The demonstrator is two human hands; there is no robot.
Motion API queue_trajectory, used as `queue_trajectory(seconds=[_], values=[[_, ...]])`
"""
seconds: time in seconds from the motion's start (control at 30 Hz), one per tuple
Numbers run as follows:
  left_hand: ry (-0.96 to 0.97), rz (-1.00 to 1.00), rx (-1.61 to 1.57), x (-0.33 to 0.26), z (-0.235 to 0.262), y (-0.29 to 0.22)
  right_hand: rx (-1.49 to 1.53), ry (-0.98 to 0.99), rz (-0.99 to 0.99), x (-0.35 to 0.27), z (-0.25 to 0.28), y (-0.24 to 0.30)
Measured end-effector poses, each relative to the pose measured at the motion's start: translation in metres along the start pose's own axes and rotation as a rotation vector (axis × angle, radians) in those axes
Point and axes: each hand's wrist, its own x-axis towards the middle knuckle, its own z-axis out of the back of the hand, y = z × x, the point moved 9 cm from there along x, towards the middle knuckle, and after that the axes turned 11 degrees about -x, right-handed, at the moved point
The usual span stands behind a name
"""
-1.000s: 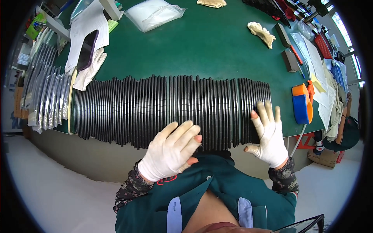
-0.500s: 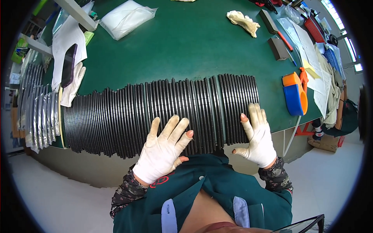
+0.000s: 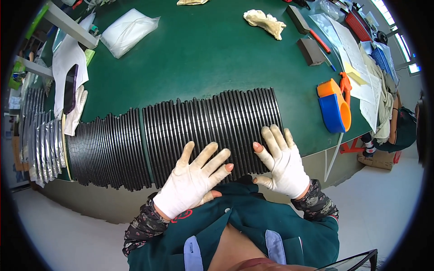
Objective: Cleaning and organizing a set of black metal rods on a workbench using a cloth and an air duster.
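A long row of thin black rods (image 3: 203, 122) lies side by side along the near edge of the green table (image 3: 190, 58). One narrow gap splits the row left of its middle. My left hand (image 3: 192, 178), in a white glove with some bare fingertips, rests with fingers spread flat on the rods' near ends. Gloved the same way, my right hand (image 3: 281, 162) lies open against the right end of the row, its fingers on the last rods. Neither hand grasps a rod.
Silvery packets (image 3: 45, 147), a white glove (image 3: 77, 110) and a phone (image 3: 70, 89) lie at the left. A plastic-wrapped bundle (image 3: 129, 32) and crumpled cloth (image 3: 265, 23) lie farther back. At right stands an orange-and-blue tape dispenser (image 3: 333, 108); a person (image 3: 402, 128) is beyond.
The right part of the row has slid left under my hands, and the gaps between its rods have closed up to one. My right hand has moved left; the view has shifted slightly.
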Motion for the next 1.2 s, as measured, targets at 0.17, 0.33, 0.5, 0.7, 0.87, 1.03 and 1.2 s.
queue_trajectory(seconds=[0.17,0.33,0.5,0.7,0.87,1.03,1.2], values=[[-0.021,-0.045,-0.012,0.012,-0.002,-0.006,0.006,-0.049,-0.019,-0.006,0.001,-0.008],[-0.016,-0.075,0.003,0.023,-0.005,-0.012,-0.024,-0.093,-0.052,-0.012,0.004,-0.017],[-0.034,-0.091,0.009,0.029,-0.005,-0.017,-0.018,-0.118,-0.075,-0.017,0.005,-0.024],[-0.022,-0.090,0.003,0.031,-0.006,-0.019,-0.006,-0.127,-0.077,-0.019,0.005,-0.025],[-0.025,-0.094,-0.014,0.032,-0.004,-0.019,-0.043,-0.074,-0.048,-0.014,0.013,-0.024],[-0.037,-0.451,-0.100,0.025,-0.022,-0.054,0.182,0.103,0.464,0.023,0.020,0.010],[0.035,-0.470,-0.047,0.028,-0.022,-0.056,0.012,-0.058,0.606,0.088,-0.003,-0.014]])
